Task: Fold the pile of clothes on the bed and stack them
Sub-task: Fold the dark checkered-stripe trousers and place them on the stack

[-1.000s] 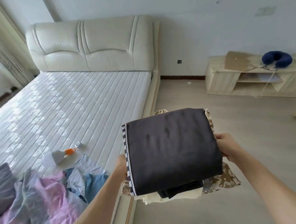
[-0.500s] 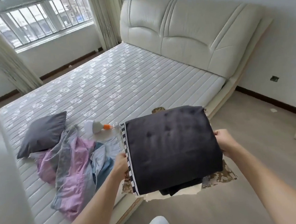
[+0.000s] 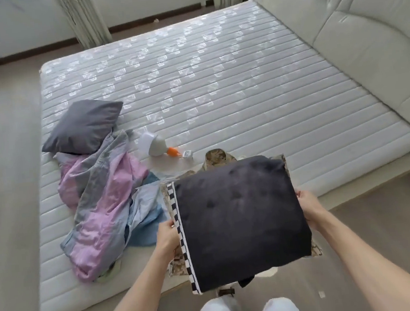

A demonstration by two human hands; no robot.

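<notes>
The left hand (image 3: 168, 239) grips the left edge of a stack of folded clothes (image 3: 240, 221), fingers curled under it, thumb by the checkered trim. The right hand (image 3: 310, 208) clasps the opposite edge the same way. Between the two hands the stack hangs over the edge of the bed (image 3: 217, 84). Left of the left hand, loose pink and blue clothes (image 3: 105, 202) lie on the mattress, a grey pillow (image 3: 84, 126) beyond them.
</notes>
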